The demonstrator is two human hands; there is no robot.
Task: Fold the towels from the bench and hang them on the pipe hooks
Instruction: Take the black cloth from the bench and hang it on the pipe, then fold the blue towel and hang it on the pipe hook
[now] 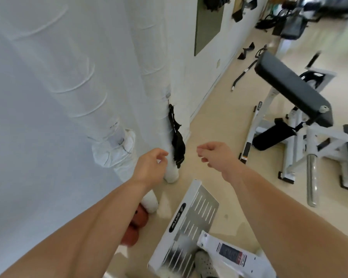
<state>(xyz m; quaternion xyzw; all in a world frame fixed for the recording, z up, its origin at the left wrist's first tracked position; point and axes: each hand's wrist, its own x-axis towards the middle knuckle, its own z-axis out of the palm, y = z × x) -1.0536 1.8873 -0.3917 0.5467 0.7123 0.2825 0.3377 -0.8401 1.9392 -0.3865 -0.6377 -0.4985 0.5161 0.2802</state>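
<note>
A folded white towel (114,149) hangs from a small metal hook (121,141) on a thick white wrapped pipe (48,87) at the left. On a second white pipe (161,97) to its right, another hook (167,95) carries a black strap (176,137). My left hand (150,166) hovers just right of the towel, in front of the second pipe's base, fingers loosely curled and holding nothing. My right hand (215,155) is raised right of the black strap, fingers curled and apart, also with nothing in it.
A black padded bench (291,87) on a white frame stands at the right. A white metal footplate (191,219) of a machine lies below my arms. Red-brown dumbbells (137,219) sit by the pipe base. Straps and a bar handle (243,73) lie along the wall.
</note>
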